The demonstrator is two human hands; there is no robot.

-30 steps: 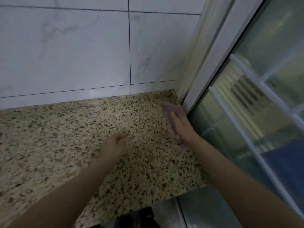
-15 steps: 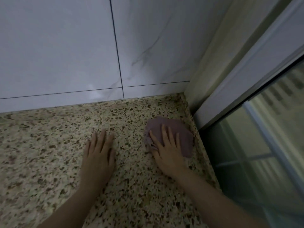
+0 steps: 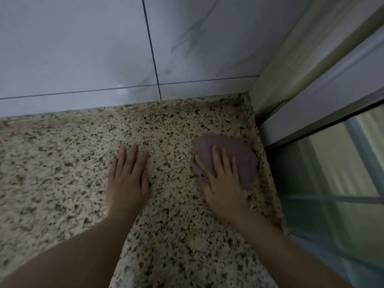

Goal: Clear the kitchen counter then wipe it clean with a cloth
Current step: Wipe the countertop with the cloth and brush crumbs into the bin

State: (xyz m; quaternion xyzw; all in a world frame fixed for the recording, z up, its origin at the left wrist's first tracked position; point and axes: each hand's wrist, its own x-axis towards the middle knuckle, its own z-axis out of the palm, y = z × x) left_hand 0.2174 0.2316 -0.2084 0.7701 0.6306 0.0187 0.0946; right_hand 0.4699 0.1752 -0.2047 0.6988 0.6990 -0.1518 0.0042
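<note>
Pale marbled tiles (image 3: 83, 48) back a speckled stone counter (image 3: 62, 173) that ends on the right at a window frame (image 3: 324, 96) with glass (image 3: 332, 183) below it. Nothing stands on the stretch of counter in view, so the clearing seems done here, and the wiping is in hand.

A purple cloth (image 3: 239, 150) lies bunched flat on the counter near its far right corner, just beside the right edge and a little short of the tiles. The right hand (image 3: 222, 179) presses down on it with straight fingers (image 3: 215, 156), slightly spread, the palm on the cloth's near left part; cloth shows beyond the fingertips and to their right. The left hand (image 3: 128, 177) lies flat on bare stone well to the left of the cloth, its fingers straight and close together, holding nothing; it looks to be a brace for the body's weight.

How much of the counter is already wiped cannot be told: no wet streak or dirt shows plainly in this dim light. Judging by where the cloth sits, the right end and corner are being done now. The far strip along the tiles and the wide stretch to the left, which runs out of view, may be left to do.
</note>
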